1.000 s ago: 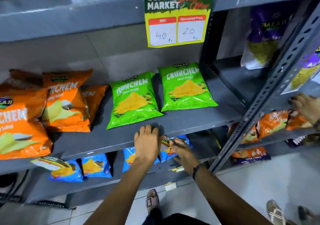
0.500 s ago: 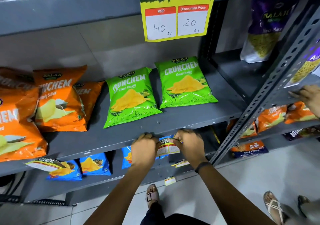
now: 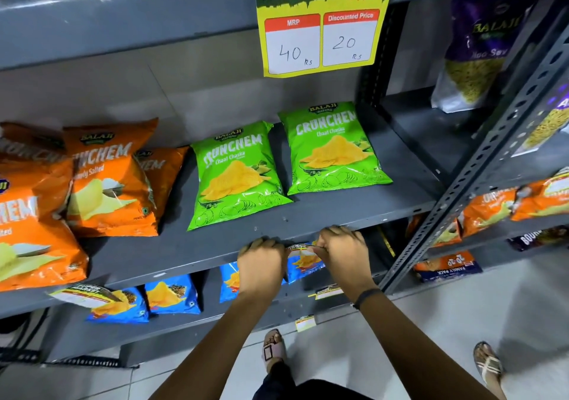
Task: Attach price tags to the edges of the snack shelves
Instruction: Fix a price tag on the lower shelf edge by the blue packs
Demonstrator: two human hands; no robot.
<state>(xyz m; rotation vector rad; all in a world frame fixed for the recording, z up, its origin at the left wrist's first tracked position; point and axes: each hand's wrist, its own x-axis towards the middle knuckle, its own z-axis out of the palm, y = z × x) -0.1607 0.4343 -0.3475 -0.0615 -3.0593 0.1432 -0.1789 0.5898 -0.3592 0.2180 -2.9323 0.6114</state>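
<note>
A price tag (image 3: pixel 300 249) is held against the front edge of the middle shelf (image 3: pixel 184 261), below the two green snack bags (image 3: pixel 237 177). Its left end is pinched by the closed left hand (image 3: pixel 261 265), its right end by the closed right hand (image 3: pixel 343 253); most of the tag is hidden between them. A finished tag (image 3: pixel 321 26), marked 40 and 20, is seen hanging from the upper shelf (image 3: pixel 123 17).

Matt grey metal shelf (image 3: pixel 308 214), glossy plastic packets (image 3: pixel 237 177)
</note>
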